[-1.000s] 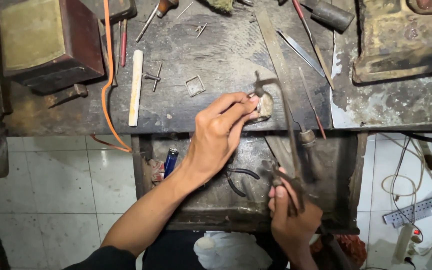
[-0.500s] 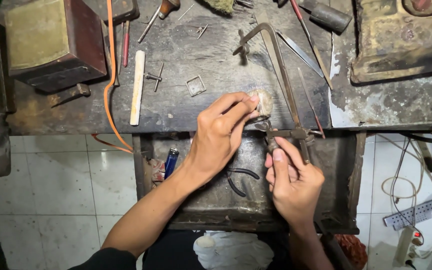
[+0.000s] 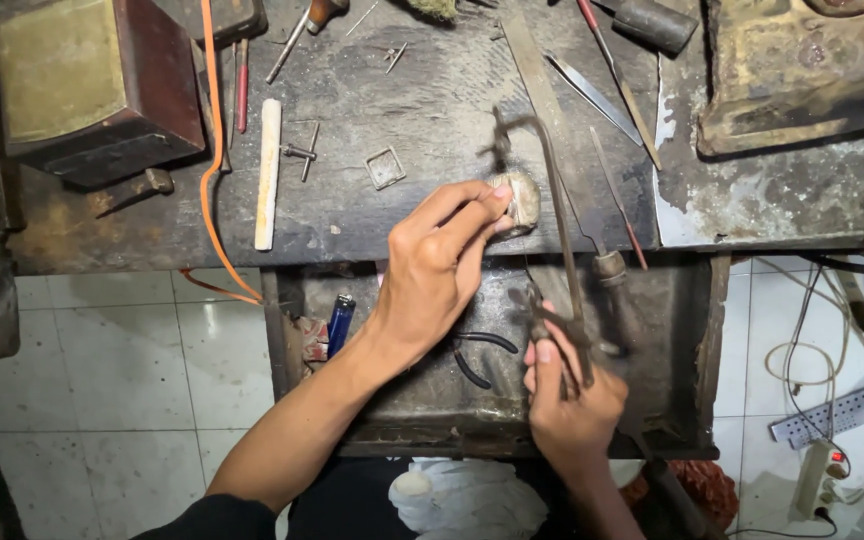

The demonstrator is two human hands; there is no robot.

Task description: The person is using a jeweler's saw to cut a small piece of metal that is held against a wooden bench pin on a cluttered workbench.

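At the bench's front edge, the left hand (image 3: pixel 432 275) pinches a small pale workpiece (image 3: pixel 522 200) while, at 5 o'clock, the right hand (image 3: pixel 572 405) grips a thin metal-framed jeweller's saw (image 3: pixel 557 230), cutting apparently unfinished.

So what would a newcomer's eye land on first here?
Likely the two hands mid-bench: the left hand pinches a small pale piece at the bench edge, while the right hand grips a thin saw frame over the open drawer. Next, the orange cord on the left, and the dark metal box at the upper left.
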